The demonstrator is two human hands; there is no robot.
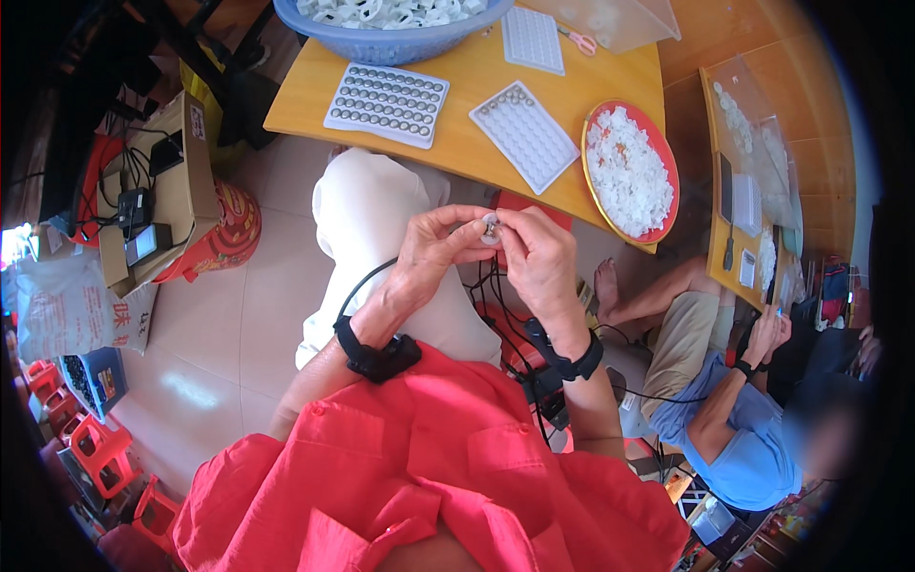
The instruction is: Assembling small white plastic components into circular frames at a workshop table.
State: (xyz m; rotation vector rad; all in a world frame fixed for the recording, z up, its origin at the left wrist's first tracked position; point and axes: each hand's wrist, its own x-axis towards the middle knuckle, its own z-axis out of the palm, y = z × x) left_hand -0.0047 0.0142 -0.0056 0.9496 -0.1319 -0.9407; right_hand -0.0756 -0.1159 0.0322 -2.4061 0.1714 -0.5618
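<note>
Above my lap, a small white round part (490, 231) with a metallic bit at its middle is pinched between my fingertips. My left hand (434, 253) grips it from the left, thumb and forefinger closed. From the other side my right hand (540, 255) closes on it too. Its exact kind is too small to make out. On the table beyond lies a white tray (386, 103) filled with rows of round metallic pieces. Right of it, a second white tray (529, 143) has several such pieces at its far corner. A red, gold-rimmed tray (592, 172) holds a heap of small white plastic parts.
The wooden table (315, 91) also bears a blue basin (400, 50) of white rings, another white tray (534, 40) and pink-handled scissors (581, 41). A person in blue (739, 448) works at the right. Cables (491, 286) hang below my hands; a cardboard box (181, 205) stands left.
</note>
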